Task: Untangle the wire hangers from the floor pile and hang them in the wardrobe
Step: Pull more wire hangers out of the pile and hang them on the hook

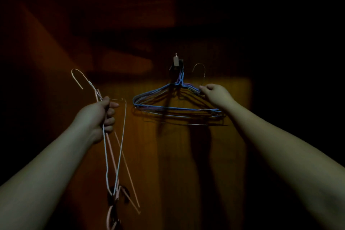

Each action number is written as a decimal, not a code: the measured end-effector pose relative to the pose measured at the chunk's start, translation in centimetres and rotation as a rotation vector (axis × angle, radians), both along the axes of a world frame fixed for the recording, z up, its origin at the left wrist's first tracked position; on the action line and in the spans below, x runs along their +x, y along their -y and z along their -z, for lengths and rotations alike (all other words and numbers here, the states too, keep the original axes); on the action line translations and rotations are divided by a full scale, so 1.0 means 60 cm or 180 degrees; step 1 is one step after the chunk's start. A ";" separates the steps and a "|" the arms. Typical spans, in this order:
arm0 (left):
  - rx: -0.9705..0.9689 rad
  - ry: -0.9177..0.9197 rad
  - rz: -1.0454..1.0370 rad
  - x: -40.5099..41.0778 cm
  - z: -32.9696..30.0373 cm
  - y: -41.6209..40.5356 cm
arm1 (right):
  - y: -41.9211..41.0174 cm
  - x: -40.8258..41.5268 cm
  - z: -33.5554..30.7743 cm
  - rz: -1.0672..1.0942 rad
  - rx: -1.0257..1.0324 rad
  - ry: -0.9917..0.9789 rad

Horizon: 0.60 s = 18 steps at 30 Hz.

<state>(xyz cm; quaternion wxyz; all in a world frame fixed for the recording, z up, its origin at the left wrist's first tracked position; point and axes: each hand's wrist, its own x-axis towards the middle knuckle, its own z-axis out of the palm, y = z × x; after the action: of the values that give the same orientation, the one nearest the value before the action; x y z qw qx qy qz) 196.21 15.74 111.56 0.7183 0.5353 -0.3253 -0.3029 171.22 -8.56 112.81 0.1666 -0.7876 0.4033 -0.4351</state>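
The scene is very dim. My left hand point(104, 115) grips a bundle of pale pink and white wire hangers point(119, 155) that dangles down, one hook pointing up at the left. Several blue and purple wire hangers point(168, 107) hang from a small hook point(176, 61) on the wardrobe's wooden back panel point(186, 155). My right hand point(214, 92) pinches another wire hanger at its neck; that hanger's hook point(199, 70) stands just right of the wardrobe hook, apart from it. Its body blends with the hung hangers.
Dark wooden wardrobe walls enclose the space on the left and above. The right side is in black shadow. Hanger shadows fall on the back panel below the hook.
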 end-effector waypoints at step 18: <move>0.0109 0.0081 -0.0382 -0.022 -0.028 0.024 | 0.078 0.108 -0.072 0.0011 -0.0106 0.0320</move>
<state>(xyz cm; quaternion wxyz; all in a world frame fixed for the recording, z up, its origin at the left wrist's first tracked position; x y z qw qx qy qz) 194.89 14.31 113.23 0.7216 0.5699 -0.2965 -0.2580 177.71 -13.26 117.15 0.1728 -0.7667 0.3884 -0.4811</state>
